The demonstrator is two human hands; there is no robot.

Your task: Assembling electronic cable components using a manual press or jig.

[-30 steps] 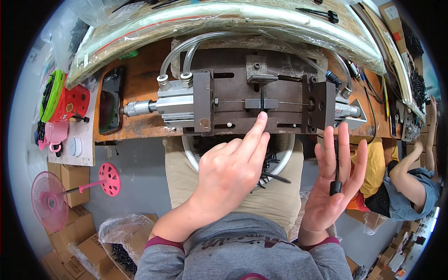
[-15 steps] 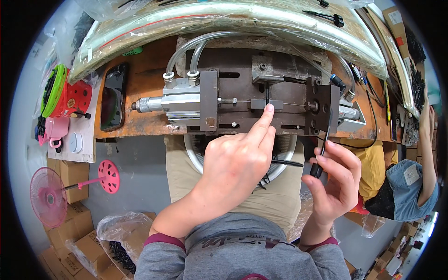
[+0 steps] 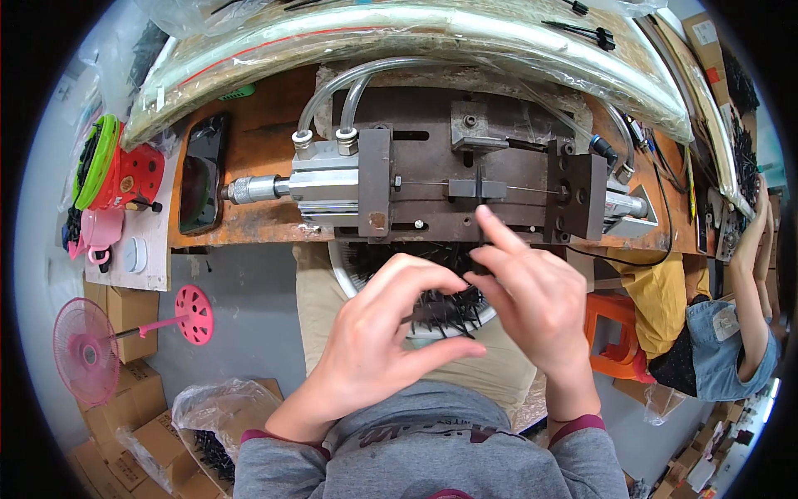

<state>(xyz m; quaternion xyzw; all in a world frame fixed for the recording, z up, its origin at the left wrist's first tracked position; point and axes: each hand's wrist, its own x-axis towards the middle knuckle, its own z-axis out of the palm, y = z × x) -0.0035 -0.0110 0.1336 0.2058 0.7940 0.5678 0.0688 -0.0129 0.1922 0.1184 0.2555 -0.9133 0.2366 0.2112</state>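
My right hand (image 3: 536, 299) pinches a thin black plastic stick (image 3: 480, 237) in front of the clamping machine. The stick's far end lies across the small grey metal block (image 3: 462, 189) in the machine's middle, and my index fingertip is close to the block. Over the white basin (image 3: 341, 274) in my lap, my left hand (image 3: 374, 333) is open, thumb and fingers spread apart. Between them is a blurred dark piece (image 3: 428, 313), apparently loose. Several black sticks fill the basin, partly hidden by my hands.
An air cylinder (image 3: 324, 187) stands left of the block, another cylinder (image 3: 623, 204) right, with clear hoses (image 3: 332, 87) behind. A phone (image 3: 204, 170) lies on the bench's left. Beside it are a red container (image 3: 141, 175) and pink fan (image 3: 86, 351). Another person's arm (image 3: 748, 258) shows at right.
My right hand has brought its stick left to the block. My left hand has left the block and drawn back over the basin, opening. The machine's thin side rods have shifted outward.
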